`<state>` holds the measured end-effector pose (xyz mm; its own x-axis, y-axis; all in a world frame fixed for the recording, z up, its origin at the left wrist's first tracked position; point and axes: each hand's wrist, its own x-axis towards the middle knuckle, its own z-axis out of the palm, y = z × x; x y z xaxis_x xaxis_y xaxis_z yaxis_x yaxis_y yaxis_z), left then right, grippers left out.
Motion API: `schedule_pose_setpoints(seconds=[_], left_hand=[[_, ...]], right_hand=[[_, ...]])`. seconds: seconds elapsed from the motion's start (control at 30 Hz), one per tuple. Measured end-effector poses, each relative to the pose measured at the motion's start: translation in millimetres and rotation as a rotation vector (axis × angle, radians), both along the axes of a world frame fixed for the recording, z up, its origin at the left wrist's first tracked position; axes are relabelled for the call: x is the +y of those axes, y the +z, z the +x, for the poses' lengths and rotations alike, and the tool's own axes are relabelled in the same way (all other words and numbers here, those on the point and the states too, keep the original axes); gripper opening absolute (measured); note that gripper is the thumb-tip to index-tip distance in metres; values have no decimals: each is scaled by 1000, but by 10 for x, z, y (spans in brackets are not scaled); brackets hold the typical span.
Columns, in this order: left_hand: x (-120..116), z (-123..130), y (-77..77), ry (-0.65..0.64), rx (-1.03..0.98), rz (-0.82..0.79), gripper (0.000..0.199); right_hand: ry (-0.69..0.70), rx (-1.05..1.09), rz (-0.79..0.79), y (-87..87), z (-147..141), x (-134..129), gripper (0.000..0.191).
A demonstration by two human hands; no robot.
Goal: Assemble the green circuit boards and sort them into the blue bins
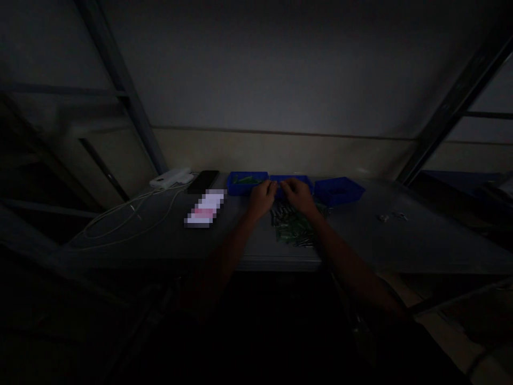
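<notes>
My left hand (263, 198) and my right hand (297, 194) face each other close together over the table, fingers pinched. Whatever sits between the fingertips is too small and dark to make out. Just behind them is the middle blue tray (292, 177), partly hidden by my hands. Green pieces lie in the left blue tray (245, 191), beside my left hand. Below my hands spreads a pile of small green and metallic pieces (294, 229), partly covered by my right forearm. To the right stands another blue tray (339, 199), its inside dark.
On the left of the table (168, 251) lie a lit phone (206, 208), a dark phone-like slab (203, 182) and a white box (170, 178) with white cables (116, 214). Small bits (383, 218) lie at the right. Metal posts (132, 101) rise at both sides before a pale wall.
</notes>
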<state>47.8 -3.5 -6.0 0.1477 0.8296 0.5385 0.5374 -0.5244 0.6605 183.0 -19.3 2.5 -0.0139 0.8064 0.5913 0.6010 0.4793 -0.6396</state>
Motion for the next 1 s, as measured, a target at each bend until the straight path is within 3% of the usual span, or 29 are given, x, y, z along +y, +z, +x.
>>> schedule_pose_setpoints(seconds=[0.5, 0.8, 1.0], left_hand=[[31, 29, -34, -165, -93, 59, 15], [21, 20, -28, -177, -74, 21, 15], [-9, 14, 12, -128, -35, 29, 17]], right_hand=[[-71, -72, 15, -40, 26, 70, 43], [-36, -92, 14, -37, 48, 73, 51], [-38, -32, 9, -25, 50, 59, 43]])
